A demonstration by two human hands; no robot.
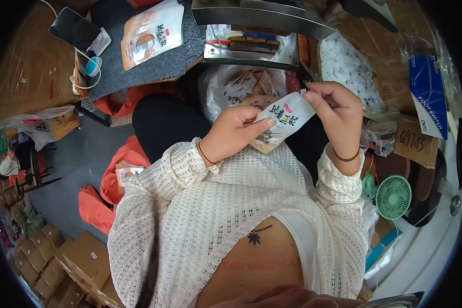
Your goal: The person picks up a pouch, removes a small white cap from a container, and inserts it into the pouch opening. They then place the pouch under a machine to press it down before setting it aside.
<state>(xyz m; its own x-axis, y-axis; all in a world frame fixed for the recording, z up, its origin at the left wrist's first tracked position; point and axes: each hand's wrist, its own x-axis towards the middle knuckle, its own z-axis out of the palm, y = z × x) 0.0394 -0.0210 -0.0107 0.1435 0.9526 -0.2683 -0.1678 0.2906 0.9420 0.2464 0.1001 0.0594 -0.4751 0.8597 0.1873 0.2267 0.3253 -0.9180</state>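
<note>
A white and tan printed pouch (291, 114) is held over my lap, tilted with its top end toward the right. My left hand (232, 131) grips its left side, thumb lying across the printed front. At the upper right corner, my right hand (339, 110) pinches the pouch edge between thumb and fingers. Just beyond the pouch, a clear plastic bag (210, 92) holds more printed pouches. Several similar pouches (156, 36) lie stacked on the grey mat (164, 69) at the upper left.
A metal machine (262, 15) stands ahead, above a tray of tools (254, 43). To the right are a box of small white pieces (346, 66), a blue foot switch box (430, 95) and a green fan (393, 197). A phone (74, 28) stands left; cartons (84, 259) fill the lower left.
</note>
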